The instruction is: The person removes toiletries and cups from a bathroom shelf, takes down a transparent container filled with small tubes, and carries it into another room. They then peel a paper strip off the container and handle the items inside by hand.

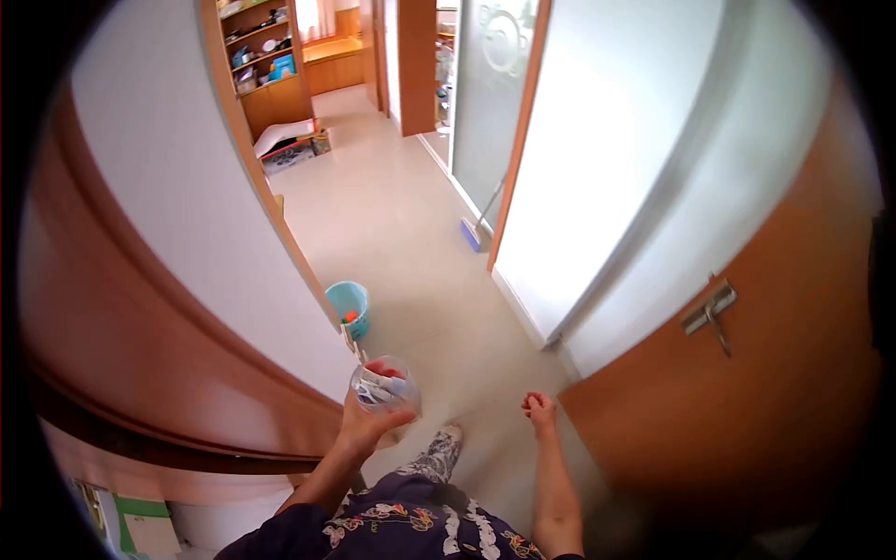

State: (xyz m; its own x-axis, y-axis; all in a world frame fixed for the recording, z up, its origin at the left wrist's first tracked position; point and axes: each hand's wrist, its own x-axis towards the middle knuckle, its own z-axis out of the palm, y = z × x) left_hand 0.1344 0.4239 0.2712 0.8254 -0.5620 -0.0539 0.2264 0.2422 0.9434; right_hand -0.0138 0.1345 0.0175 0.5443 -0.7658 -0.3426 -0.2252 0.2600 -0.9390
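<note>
My left hand (366,427) is wrapped round a clear plastic container (399,397), held in front of me at waist height. Inside it lie red and white small items and some dark, thin ones that I cannot make out. Pale sticks or clips (353,345) show at its far left rim. My right hand (539,409) hangs away from my body on the right, fingers curled in a loose fist, with nothing visible in it.
A light blue bin (349,306) with something orange in it stands by the left wall. A broom (472,233) leans near the frosted glass door (493,103). A wooden door (737,411) is on my right. Shelves (261,56) stand farther down the hall.
</note>
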